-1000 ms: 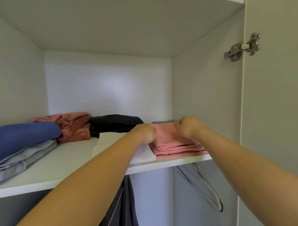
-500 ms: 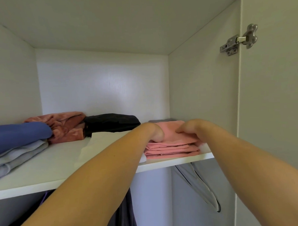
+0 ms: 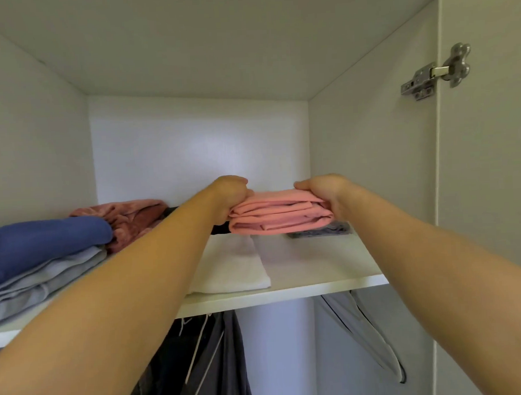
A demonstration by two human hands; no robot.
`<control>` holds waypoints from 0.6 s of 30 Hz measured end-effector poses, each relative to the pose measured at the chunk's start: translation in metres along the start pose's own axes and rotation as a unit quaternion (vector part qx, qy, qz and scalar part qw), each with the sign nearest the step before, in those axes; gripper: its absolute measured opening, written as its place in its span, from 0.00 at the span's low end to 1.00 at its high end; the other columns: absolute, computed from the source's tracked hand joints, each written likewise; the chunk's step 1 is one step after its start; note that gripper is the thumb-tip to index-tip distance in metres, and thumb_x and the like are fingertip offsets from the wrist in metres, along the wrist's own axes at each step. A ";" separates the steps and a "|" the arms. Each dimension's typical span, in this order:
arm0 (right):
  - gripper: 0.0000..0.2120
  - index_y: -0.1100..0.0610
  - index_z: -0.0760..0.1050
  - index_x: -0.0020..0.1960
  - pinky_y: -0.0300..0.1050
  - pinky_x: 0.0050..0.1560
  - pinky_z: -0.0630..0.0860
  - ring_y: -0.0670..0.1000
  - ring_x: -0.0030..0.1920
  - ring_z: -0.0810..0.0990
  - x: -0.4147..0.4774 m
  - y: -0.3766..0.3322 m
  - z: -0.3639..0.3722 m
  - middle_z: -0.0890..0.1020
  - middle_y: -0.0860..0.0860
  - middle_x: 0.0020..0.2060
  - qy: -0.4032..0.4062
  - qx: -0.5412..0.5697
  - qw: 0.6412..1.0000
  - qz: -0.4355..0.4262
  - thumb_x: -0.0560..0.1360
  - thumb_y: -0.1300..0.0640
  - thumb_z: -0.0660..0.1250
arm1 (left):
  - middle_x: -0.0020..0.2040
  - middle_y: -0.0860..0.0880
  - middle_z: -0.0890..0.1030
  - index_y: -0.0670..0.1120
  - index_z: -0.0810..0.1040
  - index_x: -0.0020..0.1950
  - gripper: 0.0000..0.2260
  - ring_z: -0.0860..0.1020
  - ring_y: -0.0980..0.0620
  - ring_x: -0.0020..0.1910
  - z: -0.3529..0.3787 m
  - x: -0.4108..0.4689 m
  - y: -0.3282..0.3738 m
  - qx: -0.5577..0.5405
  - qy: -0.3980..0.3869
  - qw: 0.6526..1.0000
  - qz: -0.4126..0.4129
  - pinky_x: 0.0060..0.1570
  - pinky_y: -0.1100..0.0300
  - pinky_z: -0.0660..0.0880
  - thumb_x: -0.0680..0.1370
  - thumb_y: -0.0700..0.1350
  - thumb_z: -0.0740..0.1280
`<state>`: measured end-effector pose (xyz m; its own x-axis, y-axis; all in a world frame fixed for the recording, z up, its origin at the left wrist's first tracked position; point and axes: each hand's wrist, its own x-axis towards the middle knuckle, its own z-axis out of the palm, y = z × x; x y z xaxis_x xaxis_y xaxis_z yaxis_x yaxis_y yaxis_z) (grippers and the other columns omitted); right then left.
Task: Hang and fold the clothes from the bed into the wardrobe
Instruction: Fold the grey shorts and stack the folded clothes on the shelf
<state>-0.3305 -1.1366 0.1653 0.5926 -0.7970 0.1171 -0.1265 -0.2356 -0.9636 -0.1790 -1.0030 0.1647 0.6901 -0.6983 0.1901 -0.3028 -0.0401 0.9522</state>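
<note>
Head, pink garment (image 3: 281, 214) between left grip (image 3: 229, 195), right grip (image 3: 325, 194)

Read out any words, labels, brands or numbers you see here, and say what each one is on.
There are none to read. The folded pink garment, the blue garment, the white cloth, the shelf and the metal hinge show no words, labels or numbers.

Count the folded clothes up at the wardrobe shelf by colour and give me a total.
pink garment: 1, gripped by left hand and right hand
rust garment: 1
blue garment: 1
pale grey garment: 1
black garment: 1, mostly hidden
white garment: 1
dark grey garment: 1
Total: 7
</note>
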 end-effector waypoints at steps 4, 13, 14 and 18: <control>0.13 0.57 0.82 0.48 0.48 0.39 0.83 0.55 0.41 0.86 0.001 -0.024 0.042 0.86 0.56 0.44 0.023 0.035 0.994 -0.101 0.66 0.53 0.77 | 0.67 0.45 0.78 0.46 0.77 0.70 0.17 0.79 0.45 0.63 -0.048 -0.005 0.000 0.028 0.083 0.992 0.087 0.64 0.53 0.76 0.81 0.37 0.66; 0.32 0.64 0.58 0.72 0.42 0.35 0.74 0.55 0.48 0.80 -0.025 0.026 0.124 0.80 0.58 0.53 -0.074 -0.185 0.977 -0.083 0.76 0.54 0.70 | 0.68 0.50 0.76 0.47 0.76 0.72 0.19 0.76 0.50 0.58 -0.104 -0.045 -0.083 0.244 0.070 0.967 0.024 0.55 0.64 0.73 0.81 0.40 0.67; 0.34 0.62 0.55 0.74 0.43 0.36 0.74 0.55 0.50 0.80 -0.026 0.036 0.127 0.79 0.57 0.54 -0.076 -0.231 0.966 -0.088 0.76 0.54 0.69 | 0.71 0.48 0.74 0.49 0.75 0.73 0.20 0.76 0.50 0.57 -0.103 -0.046 -0.090 0.275 0.053 0.960 0.015 0.55 0.64 0.72 0.81 0.42 0.67; 0.30 0.56 0.59 0.74 0.39 0.27 0.72 0.53 0.43 0.80 -0.024 0.033 0.121 0.78 0.55 0.55 -0.090 -0.241 0.962 -0.090 0.78 0.46 0.65 | 0.73 0.42 0.72 0.45 0.71 0.76 0.21 0.76 0.41 0.65 -0.096 -0.042 -0.074 0.439 0.041 0.897 -0.031 0.60 0.54 0.75 0.83 0.46 0.64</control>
<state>-0.2526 -1.0573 0.1018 0.7621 -0.6199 0.1868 -0.3370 -0.6262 -0.7031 -0.1225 -0.9023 0.1096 0.7584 -0.6219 0.1952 -0.6387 -0.6494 0.4126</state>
